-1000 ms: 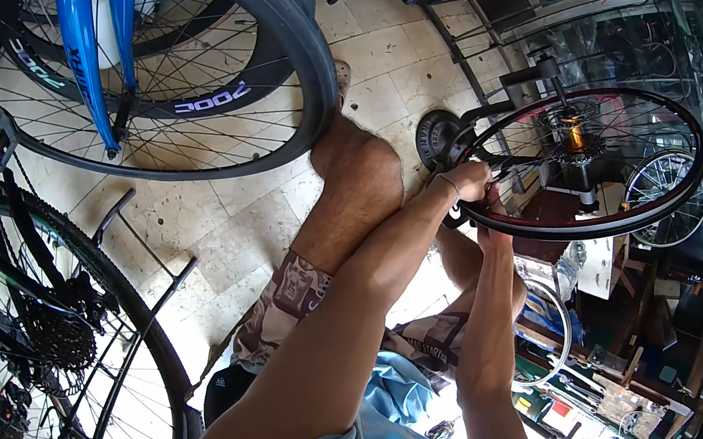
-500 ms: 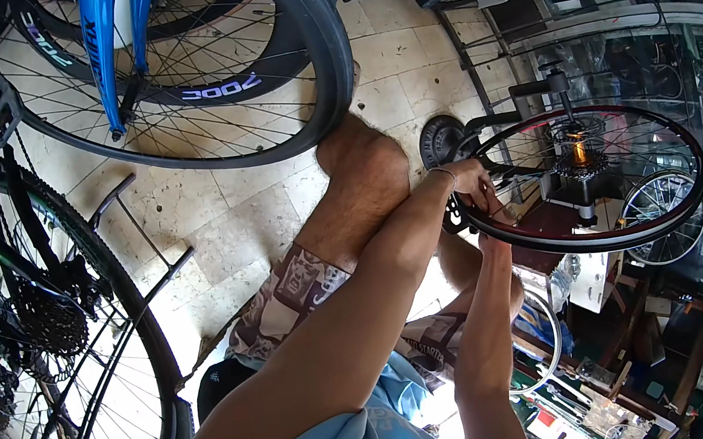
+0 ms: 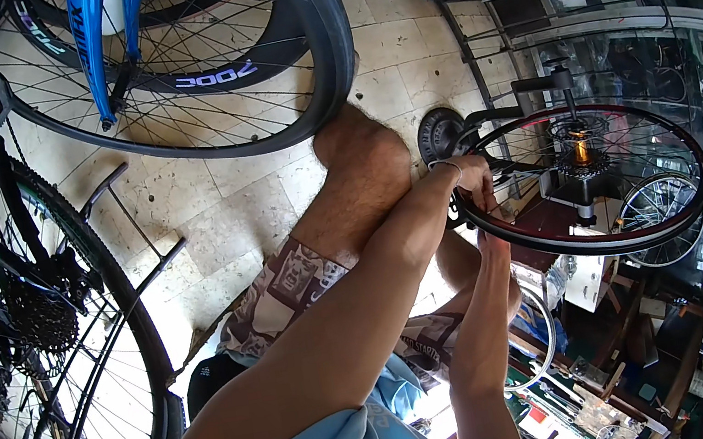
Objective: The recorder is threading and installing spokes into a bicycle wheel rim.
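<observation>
Left hand: resting closed on the near rim of a bicycle wheel, fingers curling over the black tyre edge at the wheel's left side. Right hand: reaching up under the same rim just below the left hand; mostly hidden by the left forearm and the rim, so whether it is gripping cannot be told. Bicycle wheel: lying nearly flat in a truing stand, dark rim with reddish edge, spokes running to a cassette hub at centre, the stand's black arm rising above it. Small spoked wheel: showing just behind the lower right of the rim. Knee: bare, rising between the hands and the floor, patterned shorts below it. Tiled floor: pale stone tiles. Large bicycle wheel: standing at upper left, blue frame crossing it. Second bicycle: standing at far left, rear cassette and chain facing the camera. Cluttered workbench: lying at lower right.
</observation>
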Tool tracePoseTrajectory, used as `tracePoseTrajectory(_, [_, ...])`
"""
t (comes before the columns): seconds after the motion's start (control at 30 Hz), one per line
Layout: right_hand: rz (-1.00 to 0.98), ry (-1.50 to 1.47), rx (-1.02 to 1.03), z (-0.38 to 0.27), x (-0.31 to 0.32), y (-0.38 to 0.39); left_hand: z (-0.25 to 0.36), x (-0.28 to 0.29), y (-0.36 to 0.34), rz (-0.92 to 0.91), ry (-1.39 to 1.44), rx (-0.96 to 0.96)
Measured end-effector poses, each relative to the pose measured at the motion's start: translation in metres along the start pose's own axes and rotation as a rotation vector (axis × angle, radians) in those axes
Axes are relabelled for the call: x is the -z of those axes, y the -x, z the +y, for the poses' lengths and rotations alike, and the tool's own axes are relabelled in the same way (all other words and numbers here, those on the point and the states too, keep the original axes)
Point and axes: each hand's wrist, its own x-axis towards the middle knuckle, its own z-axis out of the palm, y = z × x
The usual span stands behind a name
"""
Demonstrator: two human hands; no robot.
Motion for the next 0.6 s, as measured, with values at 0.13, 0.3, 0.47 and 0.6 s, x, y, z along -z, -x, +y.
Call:
tracePoseTrajectory(0.13, [-0.045,-0.147,-0.019,0.009,0.011,-0.004,0.002,-0.012,-0.011,0.175,-0.225,-0.053])
tracePoseTrajectory(0.3, [-0.137,-0.219,-0.073,-0.002,0.011,0.009,-0.001,-0.016,-0.018,0.077,-0.17,0.001])
tracePoseTrajectory(0.47, [-0.113,-0.058,-0.061,-0.012,0.002,0.025,-0.018,-0.025,-0.032,0.067,-0.273,0.079])
tracePoseTrajectory(0.6, [-0.138,-0.036,-0.085,-0.002,-0.003,0.02,-0.04,-0.025,-0.032,0.187,-0.491,0.099])
